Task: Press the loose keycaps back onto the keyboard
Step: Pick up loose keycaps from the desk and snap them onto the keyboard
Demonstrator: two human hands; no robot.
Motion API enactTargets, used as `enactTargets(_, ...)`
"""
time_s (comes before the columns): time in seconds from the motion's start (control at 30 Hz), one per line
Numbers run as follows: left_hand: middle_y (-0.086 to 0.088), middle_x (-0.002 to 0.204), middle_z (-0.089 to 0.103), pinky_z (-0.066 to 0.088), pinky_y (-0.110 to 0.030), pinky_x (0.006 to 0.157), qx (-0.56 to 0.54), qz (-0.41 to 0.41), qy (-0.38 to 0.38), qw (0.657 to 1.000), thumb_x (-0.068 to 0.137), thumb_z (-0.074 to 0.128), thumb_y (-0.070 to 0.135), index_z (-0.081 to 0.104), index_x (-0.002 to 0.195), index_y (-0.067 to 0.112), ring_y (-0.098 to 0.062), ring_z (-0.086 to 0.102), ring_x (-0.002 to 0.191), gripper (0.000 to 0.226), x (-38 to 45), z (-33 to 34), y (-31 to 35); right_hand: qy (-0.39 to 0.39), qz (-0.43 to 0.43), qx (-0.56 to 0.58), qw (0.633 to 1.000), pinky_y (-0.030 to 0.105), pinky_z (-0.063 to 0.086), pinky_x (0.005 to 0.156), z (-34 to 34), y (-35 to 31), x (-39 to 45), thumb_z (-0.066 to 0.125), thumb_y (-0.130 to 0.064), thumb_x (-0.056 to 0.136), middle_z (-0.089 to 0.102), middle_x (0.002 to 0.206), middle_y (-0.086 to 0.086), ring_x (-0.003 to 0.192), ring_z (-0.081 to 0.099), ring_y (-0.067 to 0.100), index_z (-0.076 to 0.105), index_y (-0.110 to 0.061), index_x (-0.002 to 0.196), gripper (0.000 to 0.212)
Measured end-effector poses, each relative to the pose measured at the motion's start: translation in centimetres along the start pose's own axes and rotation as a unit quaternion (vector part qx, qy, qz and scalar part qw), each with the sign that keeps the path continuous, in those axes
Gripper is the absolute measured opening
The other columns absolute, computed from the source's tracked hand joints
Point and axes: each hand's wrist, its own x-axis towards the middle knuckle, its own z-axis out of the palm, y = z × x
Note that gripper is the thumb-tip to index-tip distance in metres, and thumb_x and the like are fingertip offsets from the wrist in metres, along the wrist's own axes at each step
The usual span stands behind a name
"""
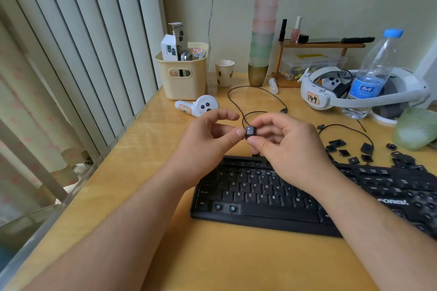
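Left hand (208,134) comes in relaxed, fingers loosely extended, its thumb tip touching the side of the keycap (250,130) and steadying it. That cap, marked with a 2, is up in the air above the keyboard's (248,198) top edge, pinched between thumb and fingers of the right hand (283,146). So the step in hand looks like orienting the cap before seating it.

To do it well: turn the legend upright and readable, find the bare socket in the number row, which is partly hidden under the right hand, and set the cap square over the stem. Then press straight down with one fingertip; a tilted push may jam or bend the stem.

Further right, plenty of loose keycaps (369,151) lie scattered on the worktop (151,149) just beyond the keyboard's far right end, near the water bottle (371,73). Open sockets also show at the keyboard's near-left corner.
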Motion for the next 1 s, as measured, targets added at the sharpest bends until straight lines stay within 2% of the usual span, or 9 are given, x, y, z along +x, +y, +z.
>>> enactTargets(0.17, -0.001, 0.087, 0.075, 0.036, -0.013, 0.046, -0.009, 0.004, -0.012, 1.0, 0.094, 0.076, 0.018, 0.065, 0.121, 0.019, -0.003, 0.045, 0.049, 0.029, -0.1, 0.0, 0.1, -0.013, -0.002, -0.018, 1.0, 0.041, 0.063, 0.076, 0.2, 0.2, -0.1, 0.082, -0.015, 0.086, 0.074, 0.091, -0.016, 0.073, 0.075, 0.01, 0.071, -0.035, 0.099, 0.026)
enactTargets(0.3, -0.002, 0.084, 0.073, 0.038, -0.013, 0.049, 0.01, -0.006, -0.018, 1.0, 0.094, 0.076, 0.013, 0.065, 0.12, 0.019, -0.005, 0.045, 0.05, 0.028, -0.1, -0.3, 0.1, -0.007, 0.007, -0.077, 0.997, 0.02, 0.055, 0.069, 0.5, -0.2, -0.1, 0.084, -0.022, 0.081, 0.071, 0.081, -0.016, 0.07, 0.068, 0.003, 0.075, -0.034, 0.093, 0.02)
enactTargets(0.4, -0.006, 0.086, 0.074, 0.042, -0.018, 0.056, 0.051, -0.018, -0.032, 0.998, 0.093, 0.076, 0.016, 0.066, 0.116, 0.021, -0.01, 0.049, 0.057, 0.025, 0.0, -1.0, -0.1, -0.039, 0.02, -0.137, 0.99, 0.016, 0.053, 0.065, 1.0, -1.4, 0.4, 0.084, -0.029, 0.078, 0.071, 0.074, -0.017, 0.069, 0.065, -0.001, 0.076, -0.034, 0.087, 0.013)
enactTargets(0.5, -0.004, 0.093, 0.077, 0.052, -0.027, 0.078, 0.105, -0.005, -0.034, 0.994, 0.095, 0.075, 0.027, 0.07, 0.112, 0.026, -0.019, 0.066, 0.079, 0.017, 0.3, -2.6, -0.1, -0.104, 0.068, -0.174, 0.977, 0.018, 0.049, 0.062, 0.6, -2.5, 1.6, 0.085, -0.037, 0.079, 0.073, 0.075, -0.017, 0.07, 0.066, -0.004, 0.076, -0.034, 0.085, 0.011)
enactTargets(0.6, 0.004, 0.092, 0.069, 0.048, -0.022, 0.073, 0.145, -0.022, -0.025, 0.989, 0.098, 0.07, 0.031, 0.074, 0.108, 0.032, -0.008, 0.06, 0.082, 0.01, 0.7, -4.7, -0.5, -0.188, 0.111, -0.187, 0.958, 0.024, 0.049, 0.066, 0.5, -2.9, 3.1, 0.089, -0.037, 0.076, 0.074, 0.076, -0.016, 0.072, 0.067, 0.0, 0.079, -0.031, 0.08, 0.013)
enactTargets(0.67, 0.008, 0.091, 0.062, 0.045, -0.024, 0.073, 0.17, -0.051, -0.057, 0.983, 0.097, 0.072, 0.028, 0.076, 0.105, 0.032, -0.007, 0.056, 0.082, 0.01, 0.9, -5.3, -1.1, -0.241, 0.132, -0.217, 0.937, 0.029, 0.052, 0.072, 0.9, -3.0, 3.9, 0.091, -0.038, 0.075, 0.074, 0.077, -0.015, 0.08, 0.068, 0.006, 0.08, -0.032, 0.078, 0.013)
enactTargets(0.73, 0.009, 0.095, 0.066, 0.046, -0.026, 0.081, 0.193, -0.083, -0.11, 0.971, 0.095, 0.075, 0.028, 0.077, 0.102, 0.032, -0.008, 0.059, 0.086, 0.009, 0.8, -5.0, -1.5, -0.282, 0.144, -0.253, 0.914, 0.031, 0.051, 0.073, 1.4, -3.0, 4.4, 0.09, -0.039, 0.076, 0.074, 0.079, -0.015, 0.085, 0.067, 0.008, 0.08, -0.032, 0.077, 0.013)
enactTargets(0.83, 0.003, 0.101, 0.075, 0.05, -0.032, 0.096, 0.214, -0.095, -0.16, 0.959, 0.093, 0.076, 0.031, 0.078, 0.098, 0.034, -0.011, 0.066, 0.096, 0.006, 0.8, -4.7, -1.9, -0.311, 0.146, -0.282, 0.896, 0.03, 0.049, 0.073, 2.2, -2.9, 4.7, 0.09, -0.039, 0.076, 0.074, 0.075, -0.015, 0.085, 0.067, 0.008, 0.08, -0.033, 0.076, 0.011)
enactTargets(1.0, 0.007, 0.09, 0.072, 0.05, -0.033, 0.091, 0.21, -0.094, -0.167, 0.959, 0.092, 0.077, 0.032, 0.077, 0.094, 0.03, -0.006, 0.062, 0.084, 0.003, 0.7, -4.6, -2.0, -0.307, 0.141, -0.308, 0.889, 0.035, 0.055, 0.079, 3.0, -2.9, 4.7, 0.091, -0.041, 0.073, 0.073, 0.076, -0.013, 0.084, 0.067, 0.012, 0.079, -0.037, 0.075, 0.013)
